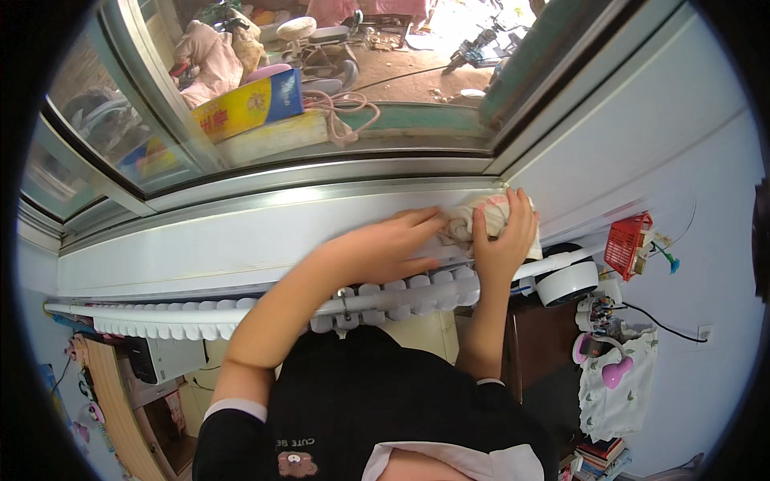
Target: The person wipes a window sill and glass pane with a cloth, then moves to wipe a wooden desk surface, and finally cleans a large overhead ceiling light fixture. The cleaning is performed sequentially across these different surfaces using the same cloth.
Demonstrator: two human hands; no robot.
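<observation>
A crumpled off-white cloth (460, 223) with pinkish marks lies at the right end of the white windowsill (240, 225), by the corner of the window frame. My right hand (510, 228) grips the cloth from above, its thumb and fingers spread around the bunched fabric. Beside it, my left hand (403, 243) reaches across the sill with the fingers apart and the fingertips at the cloth's left edge. Whether those fingertips touch the fabric is hard to tell. That hand holds nothing.
A white curtain rod (180, 314) with gathered white fabric runs below my forearms. Sliding window panes in a metal frame (337, 174) rise beyond the sill. To the right are a white round appliance (566, 282), a red basket (627, 246) and a pink desk lamp (616, 373).
</observation>
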